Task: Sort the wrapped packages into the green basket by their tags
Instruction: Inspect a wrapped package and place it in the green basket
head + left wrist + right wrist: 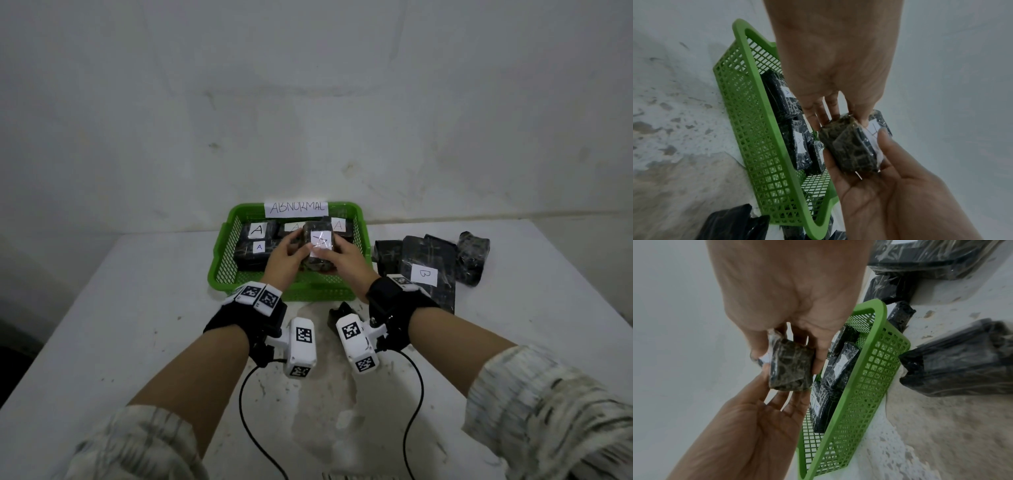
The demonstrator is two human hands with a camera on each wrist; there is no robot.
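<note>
Both hands are on one wrapped package point(317, 251), left hand point(286, 258) and right hand point(346, 262) gripping its sides. It's held up over the green basket point(219, 270), which has A-tagged packages point(257, 236) inside.

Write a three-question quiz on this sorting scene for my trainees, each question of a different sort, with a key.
1. True or false: only the right hand holds the wrapped package above the green basket.
2. Which letter is on the tag of the package lying on the table to the right of the basket? (a) A (b) B (c) C
3. Fill in: the paper sign on the basket's far rim reads ____.

Key
1. False: the left hand grips it too.
2. b
3. ABNORMAL
</note>
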